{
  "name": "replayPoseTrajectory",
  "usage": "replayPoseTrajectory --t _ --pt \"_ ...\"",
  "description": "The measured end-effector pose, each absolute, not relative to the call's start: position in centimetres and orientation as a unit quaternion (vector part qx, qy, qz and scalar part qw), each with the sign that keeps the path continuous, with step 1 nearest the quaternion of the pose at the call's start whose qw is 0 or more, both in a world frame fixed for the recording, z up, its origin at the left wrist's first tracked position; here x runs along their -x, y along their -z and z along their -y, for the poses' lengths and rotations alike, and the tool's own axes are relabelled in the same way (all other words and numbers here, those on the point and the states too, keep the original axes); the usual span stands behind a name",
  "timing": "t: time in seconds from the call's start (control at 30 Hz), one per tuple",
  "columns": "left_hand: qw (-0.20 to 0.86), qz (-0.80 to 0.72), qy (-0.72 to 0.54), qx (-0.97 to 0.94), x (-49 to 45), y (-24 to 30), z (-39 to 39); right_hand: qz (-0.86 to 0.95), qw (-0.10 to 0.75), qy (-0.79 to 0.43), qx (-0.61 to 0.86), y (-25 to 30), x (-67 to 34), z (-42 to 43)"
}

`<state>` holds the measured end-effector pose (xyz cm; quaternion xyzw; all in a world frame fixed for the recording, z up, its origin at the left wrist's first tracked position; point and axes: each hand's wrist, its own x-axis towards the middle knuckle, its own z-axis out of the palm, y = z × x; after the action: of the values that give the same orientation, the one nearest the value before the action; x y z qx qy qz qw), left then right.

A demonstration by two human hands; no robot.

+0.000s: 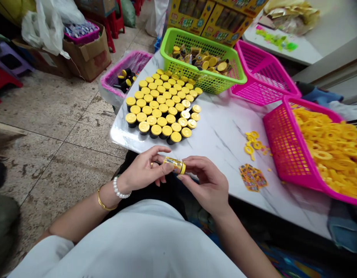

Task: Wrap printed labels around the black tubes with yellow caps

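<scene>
Shirt (137,247), tube (175,163) crosswise, cap (183,168) rightward

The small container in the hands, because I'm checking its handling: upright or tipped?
Tipped: the container lies sideways, its yellow end toward the right hand.

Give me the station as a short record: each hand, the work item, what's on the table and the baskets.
left hand: holding a small clear tube
right hand: at the tube's yellow end; firmness of grip unclear
table: many black containers with yellow lids, grouped upright; yellow ring pieces and small printed cards to the right
green basket: behind the containers, holding yellow-ended items
near pink basket: at right, tilted, full of yellow pieces
</scene>
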<state>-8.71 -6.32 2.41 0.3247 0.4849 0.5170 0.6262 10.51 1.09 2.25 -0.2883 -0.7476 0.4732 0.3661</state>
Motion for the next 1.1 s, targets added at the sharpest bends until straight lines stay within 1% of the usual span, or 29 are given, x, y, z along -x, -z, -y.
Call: replayPoseTrajectory --t 0.07,0.1,0.23,0.27,0.3,0.43,0.53,0.63,0.7,0.73,0.83,0.9,1.03,1.1 --pt "0.623 -0.485 -0.519 -0.327 8.8 -2.2 6.4 0.774 0.367 -0.432 0.283 -2.0 -10.5 -1.2" --pt "0.611 -0.487 -0.525 -0.338 8.7 -2.1 6.4 0.767 0.359 -0.445 0.292 -1.8 -10.4 -1.1" --pt "0.491 -0.529 -0.559 -0.408 8.2 -2.0 6.4 0.634 0.310 -0.604 0.368 -1.4 -9.6 -0.8" --pt "0.481 -0.533 -0.557 -0.418 8.2 -2.0 6.3 0.614 0.298 -0.629 0.373 -1.5 -9.5 -0.8" --pt "0.491 -0.530 -0.551 -0.417 8.3 -2.1 6.3 0.607 0.286 -0.644 0.367 -1.7 -9.5 -0.9" --pt "0.607 -0.487 -0.521 -0.350 8.6 -2.1 6.0 0.627 0.274 -0.663 0.304 -2.4 -10.4 -1.8" --pt "0.671 -0.453 -0.505 -0.299 8.5 -2.0 5.8 0.685 0.305 -0.607 0.262 -2.4 -10.7 -2.1" --pt "0.724 -0.390 -0.512 -0.249 8.2 -1.9 5.7 0.719 0.368 -0.537 0.243 -1.8 -10.3 -1.9" --pt "0.734 -0.380 -0.518 -0.220 8.0 -1.8 5.7 0.707 0.408 -0.522 0.247 -1.5 -9.9 -1.7" --pt "0.735 -0.384 -0.518 -0.210 7.9 -1.7 5.7 0.702 0.413 -0.523 0.250 -1.5 -9.7 -1.7" --pt "0.737 -0.394 -0.516 -0.188 7.7 -1.4 5.6 0.722 0.384 -0.522 0.241 -1.7 -9.6 -1.6" --pt "0.748 -0.380 -0.513 -0.181 7.6 -1.3 5.6 0.749 0.370 -0.501 0.225 -1.9 -9.7 -1.6" --pt "0.763 -0.358 -0.509 -0.176 7.3 -1.4 5.6 0.755 0.415 -0.455 0.226 -2.0 -10.0 -1.5" --pt "0.759 -0.369 -0.507 -0.172 7.1 -1.4 5.6 0.763 0.412 -0.441 0.232 -2.0 -10.0 -1.3"
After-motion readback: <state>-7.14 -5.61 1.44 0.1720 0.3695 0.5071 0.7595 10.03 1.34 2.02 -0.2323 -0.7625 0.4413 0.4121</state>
